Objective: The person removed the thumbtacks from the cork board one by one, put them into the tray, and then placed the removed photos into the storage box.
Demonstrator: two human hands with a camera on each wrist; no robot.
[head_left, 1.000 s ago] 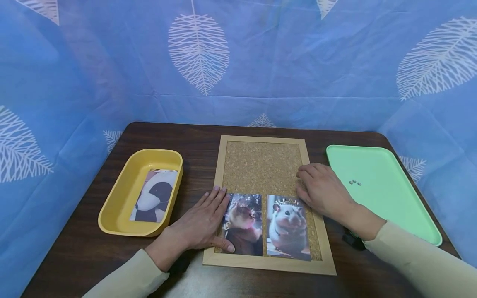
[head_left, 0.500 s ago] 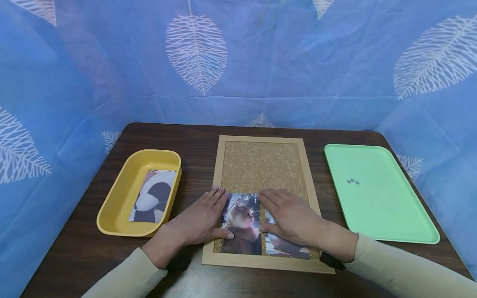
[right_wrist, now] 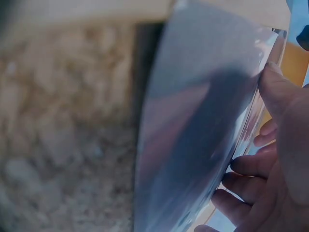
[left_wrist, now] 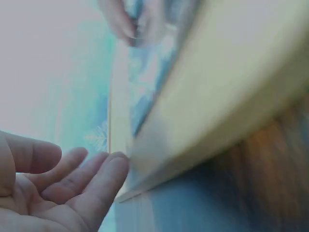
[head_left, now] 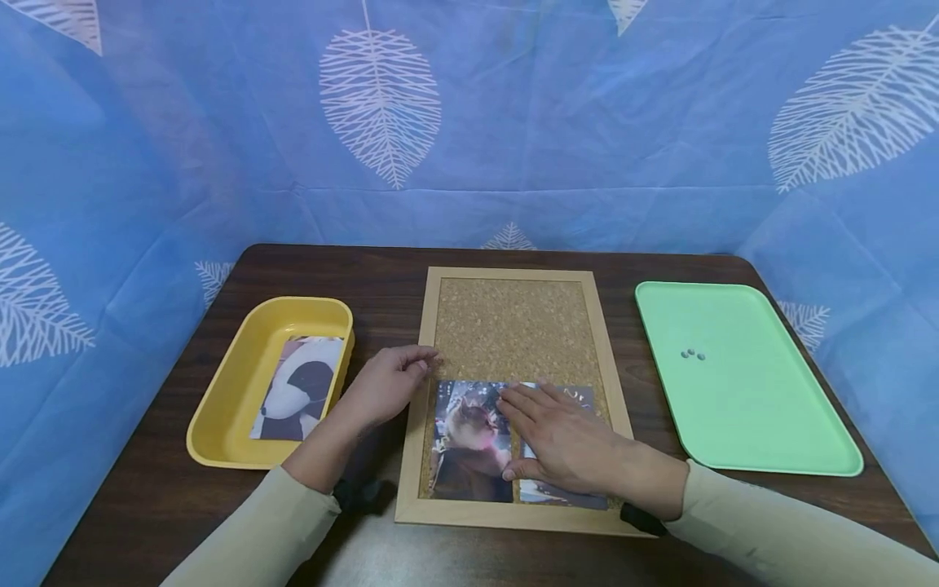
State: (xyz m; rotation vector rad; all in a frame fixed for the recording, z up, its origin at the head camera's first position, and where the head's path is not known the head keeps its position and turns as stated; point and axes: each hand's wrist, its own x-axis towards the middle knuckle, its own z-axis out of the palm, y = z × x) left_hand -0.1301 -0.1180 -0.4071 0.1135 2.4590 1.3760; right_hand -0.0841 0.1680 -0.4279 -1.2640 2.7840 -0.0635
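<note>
A framed corkboard [head_left: 513, 326] lies on the table. On its lower half are two photos: a cat photo [head_left: 469, 456] at left and a hamster photo [head_left: 568, 497] at right, largely covered by my right hand [head_left: 565, 440]. That hand rests over the hamster photo, its fingertips and thumb along the photo's left edge beside the cat photo. In the right wrist view the hamster photo [right_wrist: 198, 111] bows up a little from the cork. My left hand [head_left: 387, 383] is at the frame's left side, just above the cat photo's corner, with nothing between thumb and fingers in the left wrist view.
A yellow tub [head_left: 220, 399] stands at the left with a photo of a white and dark plush-like figure [head_left: 301, 391] inside. At the right lies a green tray [head_left: 763, 408] bearing several small metallic pieces [head_left: 693, 355]. Blue leaf-print cloth [head_left: 587, 122] hangs behind the table.
My right hand has moved left from the board's right edge onto the hamster photo. My left hand has lifted off the cat photo's left edge and shifted up the frame.
</note>
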